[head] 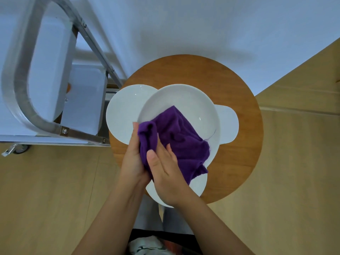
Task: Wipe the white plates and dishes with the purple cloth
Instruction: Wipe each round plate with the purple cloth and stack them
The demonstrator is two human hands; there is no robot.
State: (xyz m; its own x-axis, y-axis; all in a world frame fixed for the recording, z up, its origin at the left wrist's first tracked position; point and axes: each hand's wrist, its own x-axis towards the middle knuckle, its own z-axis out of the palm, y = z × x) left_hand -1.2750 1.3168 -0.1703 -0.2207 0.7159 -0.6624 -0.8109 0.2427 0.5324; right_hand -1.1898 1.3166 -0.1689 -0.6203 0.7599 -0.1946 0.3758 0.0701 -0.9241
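Note:
A large white plate (176,100) is lifted and tilted above the round wooden table (239,159). My left hand (131,159) grips its near left rim, thumb along the edge, fingers hidden behind. The purple cloth (184,142) is bunched over the plate's near half and folded over that rim. My right hand (165,175) holds the cloth against the plate, thumb on top of a fold, fingertips tucked under the fabric. A second white plate (121,111) lies at the table's left, a white dish (228,124) at the right, and another white plate (198,184) under my hands.
A metal-framed trolley (22,100) with white trays (84,100) stands left of the table, one castor (20,149) on the wooden floor. A white wall rises behind the table. My legs are below the table's near edge.

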